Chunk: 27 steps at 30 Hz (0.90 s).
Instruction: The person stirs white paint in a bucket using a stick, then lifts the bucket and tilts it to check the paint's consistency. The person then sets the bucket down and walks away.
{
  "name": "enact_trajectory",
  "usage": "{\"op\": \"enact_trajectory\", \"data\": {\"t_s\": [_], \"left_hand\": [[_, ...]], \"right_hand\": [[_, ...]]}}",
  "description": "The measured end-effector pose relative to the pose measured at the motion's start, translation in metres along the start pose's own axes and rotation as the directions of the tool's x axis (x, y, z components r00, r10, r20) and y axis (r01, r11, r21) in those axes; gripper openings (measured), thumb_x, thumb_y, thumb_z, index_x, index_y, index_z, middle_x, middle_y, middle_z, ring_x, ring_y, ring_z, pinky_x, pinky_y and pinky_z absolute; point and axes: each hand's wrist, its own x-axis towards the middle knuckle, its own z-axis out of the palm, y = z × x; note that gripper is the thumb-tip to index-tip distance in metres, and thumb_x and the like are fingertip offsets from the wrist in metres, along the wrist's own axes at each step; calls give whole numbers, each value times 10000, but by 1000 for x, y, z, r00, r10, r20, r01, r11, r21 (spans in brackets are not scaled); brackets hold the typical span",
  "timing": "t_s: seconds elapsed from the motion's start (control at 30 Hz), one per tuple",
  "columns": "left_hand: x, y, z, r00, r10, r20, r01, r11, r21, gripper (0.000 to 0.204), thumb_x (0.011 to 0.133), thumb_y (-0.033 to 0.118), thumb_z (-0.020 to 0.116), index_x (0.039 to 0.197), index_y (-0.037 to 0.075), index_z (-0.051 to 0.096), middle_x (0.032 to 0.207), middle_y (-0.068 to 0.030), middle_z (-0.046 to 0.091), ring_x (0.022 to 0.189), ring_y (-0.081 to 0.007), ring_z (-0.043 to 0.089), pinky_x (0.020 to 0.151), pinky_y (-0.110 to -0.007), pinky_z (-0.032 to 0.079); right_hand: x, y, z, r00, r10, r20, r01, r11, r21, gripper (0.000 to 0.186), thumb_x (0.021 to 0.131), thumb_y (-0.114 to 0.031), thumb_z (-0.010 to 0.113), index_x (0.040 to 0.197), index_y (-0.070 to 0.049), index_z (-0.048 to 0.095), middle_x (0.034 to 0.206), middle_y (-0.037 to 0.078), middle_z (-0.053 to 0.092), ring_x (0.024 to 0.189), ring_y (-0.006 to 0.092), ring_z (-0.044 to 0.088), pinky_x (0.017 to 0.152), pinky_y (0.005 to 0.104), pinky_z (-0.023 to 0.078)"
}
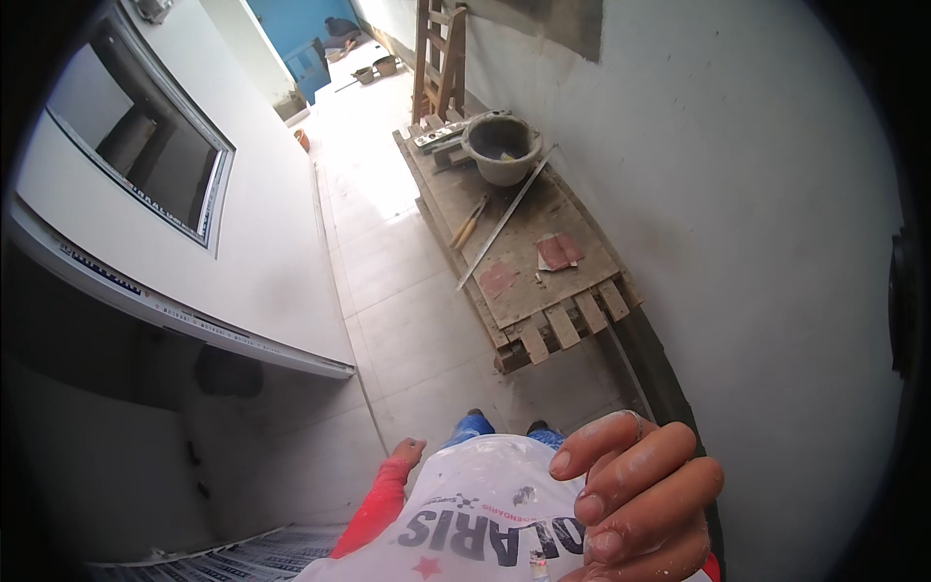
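Note:
My right hand (640, 490) is raised close in front of my chest, large at the lower right. Its fingers are curled toward the palm and dusted with pale powder; the palm is hidden, so whatever it may hold cannot be seen. Down by my left hip hangs my left hand (409, 450), small, at the end of a red sleeve (375, 509). Its fingers look loosely folded, with nothing visible in them. Between the hands is my white printed shirt (475, 485), with smudges on it, above blue trousers (470, 427).
Ahead, a wooden platform (519, 291) along the right wall carries a bucket (502, 147), a long metal straightedge (506, 219), a wooden-handled tool (469, 223) and reddish sandpaper (560, 252). Behind it stands a wooden ladder (439, 63). Left are a framed window (145, 126) and a doorway edge (194, 320).

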Motion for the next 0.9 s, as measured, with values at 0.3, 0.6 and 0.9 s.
{"op": "enact_trajectory", "data": {"t_s": [0.3,0.6,0.9], "left_hand": [[-17,2,14,998,-38,55,38,999,-3,665,876,526,550,1199,-50,622,1222,-295,610,1186,-410,568,1024,-440,427],[-11,14,11,1000,-22,-6,22,1000,2,625,882,511,560,1167,-39,641,1193,-289,626,1156,-417,582,1000,-443,443],[-11,15,9,999,-38,16,38,999,-28,646,893,523,547,1200,-40,620,1224,-276,619,1179,-405,575,1014,-444,431]], "right_hand": [[5,-17,20,990,123,-67,-124,992,-7,255,768,-204,777,1000,-162,679,1047,43,577,1011,209,531,861,353,504],[0,-1,18,998,60,-6,-60,998,0,203,793,-214,763,968,-171,668,1025,31,564,991,199,529,851,374,519],[-40,15,-23,835,530,-147,-545,757,-362,244,695,-3,731,903,-82,630,1029,78,550,923,182,560,814,338,506]]}}
